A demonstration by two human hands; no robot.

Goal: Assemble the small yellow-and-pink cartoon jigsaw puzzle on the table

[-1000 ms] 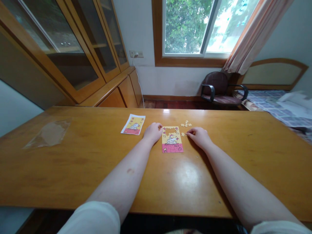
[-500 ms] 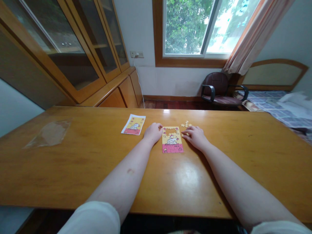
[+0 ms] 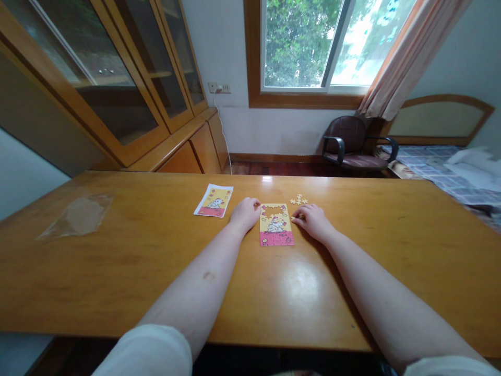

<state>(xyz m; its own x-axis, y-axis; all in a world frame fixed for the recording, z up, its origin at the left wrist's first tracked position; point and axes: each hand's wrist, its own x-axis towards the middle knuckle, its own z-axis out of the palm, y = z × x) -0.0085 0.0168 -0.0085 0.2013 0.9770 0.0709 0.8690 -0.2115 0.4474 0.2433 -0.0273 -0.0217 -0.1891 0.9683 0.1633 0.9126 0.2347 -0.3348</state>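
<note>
A small yellow and pink jigsaw puzzle lies on the wooden table, with gaps along its top edge. My left hand rests curled against the puzzle's upper left corner. My right hand is at the puzzle's right edge, fingers pinched on a loose puzzle piece. A few loose pieces lie just beyond my right hand. A reference picture card lies to the left of my left hand.
A clear plastic bag lies at the table's far left. Behind the table stand a glass-fronted wooden cabinet, a dark armchair under the window, and a bed at the right.
My right hand has slid a little left, toward the puzzle's right edge, with the piece under its fingertips. My left hand has stayed in place.
</note>
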